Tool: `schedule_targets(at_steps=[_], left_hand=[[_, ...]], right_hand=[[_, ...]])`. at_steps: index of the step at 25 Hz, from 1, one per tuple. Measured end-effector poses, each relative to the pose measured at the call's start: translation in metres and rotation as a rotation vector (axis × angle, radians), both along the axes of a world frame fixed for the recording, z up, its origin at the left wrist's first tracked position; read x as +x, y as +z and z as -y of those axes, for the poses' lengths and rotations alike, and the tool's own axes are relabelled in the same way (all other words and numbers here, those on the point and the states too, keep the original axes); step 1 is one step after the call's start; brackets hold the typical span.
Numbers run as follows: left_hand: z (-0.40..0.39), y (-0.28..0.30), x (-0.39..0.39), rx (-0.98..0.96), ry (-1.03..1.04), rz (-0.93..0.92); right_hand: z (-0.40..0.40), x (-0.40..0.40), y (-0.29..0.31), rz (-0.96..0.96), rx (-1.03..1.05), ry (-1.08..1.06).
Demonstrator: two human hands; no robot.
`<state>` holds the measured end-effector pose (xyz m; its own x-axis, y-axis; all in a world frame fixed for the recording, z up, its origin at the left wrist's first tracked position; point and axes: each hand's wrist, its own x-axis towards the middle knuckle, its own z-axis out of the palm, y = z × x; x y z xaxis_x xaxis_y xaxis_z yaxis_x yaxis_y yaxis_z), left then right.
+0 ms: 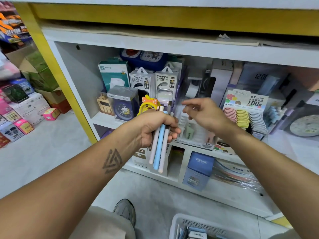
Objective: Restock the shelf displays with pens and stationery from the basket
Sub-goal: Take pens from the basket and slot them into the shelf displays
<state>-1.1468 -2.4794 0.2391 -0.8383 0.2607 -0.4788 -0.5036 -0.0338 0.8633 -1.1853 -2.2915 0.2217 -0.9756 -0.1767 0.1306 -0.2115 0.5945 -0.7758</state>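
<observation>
Head view: my left hand [156,125] at frame centre grips bundle of pens [159,145], long axes near vertical, tips down, caps poking above fist. Right hand [202,114] just right of bundle, nearer clear pen display rack [193,128] behind it, fingers loose and spread, holding nothing (likely next to pick one pen). Basket [179,221] at bottom edge, right of centre.
</observation>
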Motion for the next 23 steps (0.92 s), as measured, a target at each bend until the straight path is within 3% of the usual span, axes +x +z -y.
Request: schedule_targets(at_steps=[2,3,6,10,14,19,23], left_hand=[[-0.010,0.001,0.003,0.000,-0.091,-0.001],[-0.017,0.002,0.004,0.003,-0.133,0.000],[-0.037,0.003,0.009,0.032,-0.238,0.016],[-0.065,0.005,0.015,0.050,-0.356,0.064],[-0.087,0.004,0.012,0.079,-0.337,0.093],[-0.116,0.004,0.006,0.096,-0.276,0.102],[-0.140,0.004,0.006,0.128,-0.261,0.110]], right_hand=[[-0.004,0.012,0.015,0.214,-0.424,0.028],[-0.009,0.016,0.020,0.266,-0.519,0.047],[-0.024,0.023,0.023,0.282,-0.604,-0.002],[-0.066,0.023,0.036,0.156,-0.801,-0.283],[-0.112,0.031,0.050,-0.079,-0.580,-0.347],[-0.149,0.057,0.049,-0.110,-0.421,-0.271],[-0.178,0.067,0.054,-0.237,-0.339,-0.356]])
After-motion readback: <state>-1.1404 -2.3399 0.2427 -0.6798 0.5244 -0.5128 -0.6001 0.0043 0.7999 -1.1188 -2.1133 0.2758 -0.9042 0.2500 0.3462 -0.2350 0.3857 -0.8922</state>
